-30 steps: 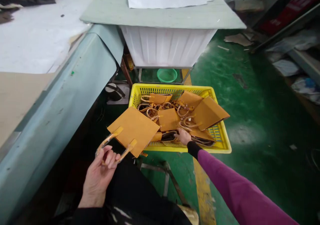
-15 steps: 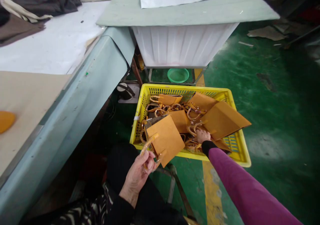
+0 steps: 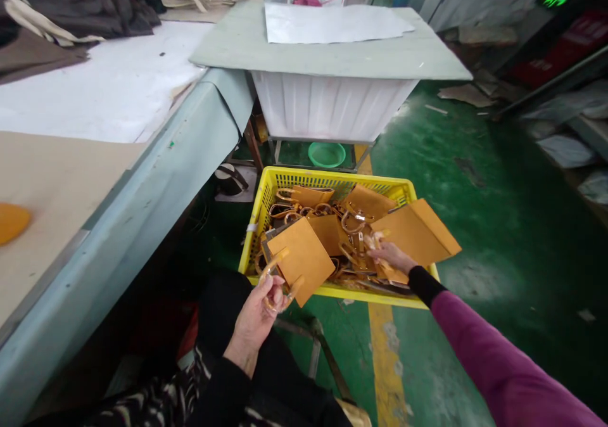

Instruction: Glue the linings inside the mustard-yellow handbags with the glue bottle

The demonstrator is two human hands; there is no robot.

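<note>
My left hand point(image 3: 263, 310) is closed around the clear-wrapped handles of a small tan handbag point(image 3: 304, 256). That bag hangs tilted over the near left rim of a yellow plastic basket point(image 3: 254, 237). My right hand point(image 3: 392, 256), at the end of a purple sleeve with a black cuff, grips the handles of another tan handbag point(image 3: 418, 227). This bag leans out past the basket's right side. More tan handbags point(image 3: 365, 202) with curved handles lie jumbled in the basket, partly covering one another.
A long covered worktable point(image 3: 61, 180) runs along the left, with stacked cloth at its far end. Ahead, a board topped with white paper point(image 3: 332, 25) rests on a white tub point(image 3: 332, 104). A green basin point(image 3: 327, 154) sits below. Part of a person shows behind the board.
My right hand has lifted slightly, with the right-hand handbag's handles in its fingers. My left hand keeps its hold on its bag. The view has tilted up and turned to the right.
</note>
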